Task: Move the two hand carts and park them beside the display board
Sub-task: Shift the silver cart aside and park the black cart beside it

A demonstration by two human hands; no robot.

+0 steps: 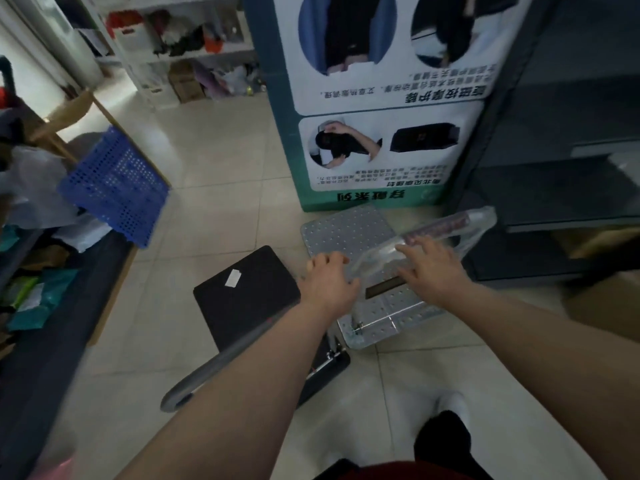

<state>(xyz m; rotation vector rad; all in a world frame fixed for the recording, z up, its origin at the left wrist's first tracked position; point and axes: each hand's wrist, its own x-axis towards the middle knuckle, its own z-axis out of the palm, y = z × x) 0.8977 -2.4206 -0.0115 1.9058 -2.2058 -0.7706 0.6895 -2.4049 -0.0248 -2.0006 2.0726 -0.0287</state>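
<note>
- We are reaching both hands to the silver hand cart (346, 233), whose perforated deck is sitting on the tiled floor (214, 161) with its far edge just beside the foot of the display board (381, 98).
- Our right hand (429, 268) is lying across the cart's plastic-wrapped handle (450, 223), fingers fairly straight over the bar.
- Our left hand (327, 282) is sitting at the handle's left corner with fingers curled; through the blur we cannot tell whether it is gripping.
- The black hand cart (242, 292), with a white label (232, 277) on its deck, is standing just beside the silver one, on its left, farther from the board.
- Its grey handle (221, 362) is slanting toward us under our left forearm.
- The board is standing upright with its print upside down.
- A dark shelving unit (571, 168) is standing to the board's right.
- A blue perforated crate (114, 185) is tilting off the cluttered left side, and white shelves (180, 46) are standing at the far wall.
</note>
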